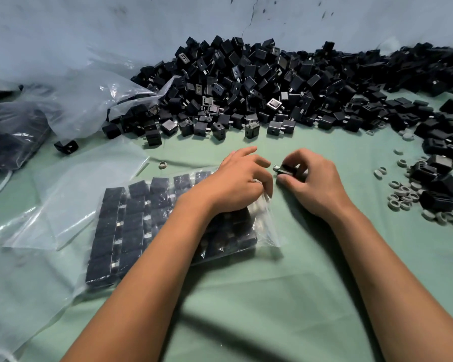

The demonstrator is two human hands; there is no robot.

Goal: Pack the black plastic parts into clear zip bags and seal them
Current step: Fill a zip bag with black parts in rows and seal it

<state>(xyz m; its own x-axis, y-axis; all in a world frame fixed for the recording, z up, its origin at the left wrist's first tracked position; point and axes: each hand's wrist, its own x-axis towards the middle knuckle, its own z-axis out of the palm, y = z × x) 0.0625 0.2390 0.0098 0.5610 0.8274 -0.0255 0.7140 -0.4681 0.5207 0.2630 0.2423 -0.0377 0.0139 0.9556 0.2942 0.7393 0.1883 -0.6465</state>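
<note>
A: Centre of the green cloth-covered table point(285, 296): what lies under the left forearm?

B: A clear zip bag point(131, 231), flat on the cloth, filled with rows of square black plastic parts. Its mouth points to the right, toward the hands.

A: The left hand point(236, 184)?

B: It rests on the bag's right end, fingers curled down and pinching the clear film near the opening. Index finger and thumb reach toward the other hand.

A: And the right hand point(311, 184)?

B: Just beside the left, nearly touching it. Its thumb and fingers close round one small black plastic part point(287, 169), held just outside the bag's mouth; a pale round piece shows at the part's left tip.

A: The background?

B: A large heap of loose black plastic parts point(246, 82) piled against the pale blue wall point(89, 27), trailing off to the right. Near the right edge, a scatter of small grey rings point(403, 197) mixed with a few more black pieces. One lone grey ring point(163, 165) sits just beyond the bag.

A: The left side?

B: Empty flat clear bags point(71, 194) lying partly under the filled one, a big crumpled clear plastic sack point(94, 100) behind them, and a dark bundle in plastic point(8, 137) at the far left edge.
</note>
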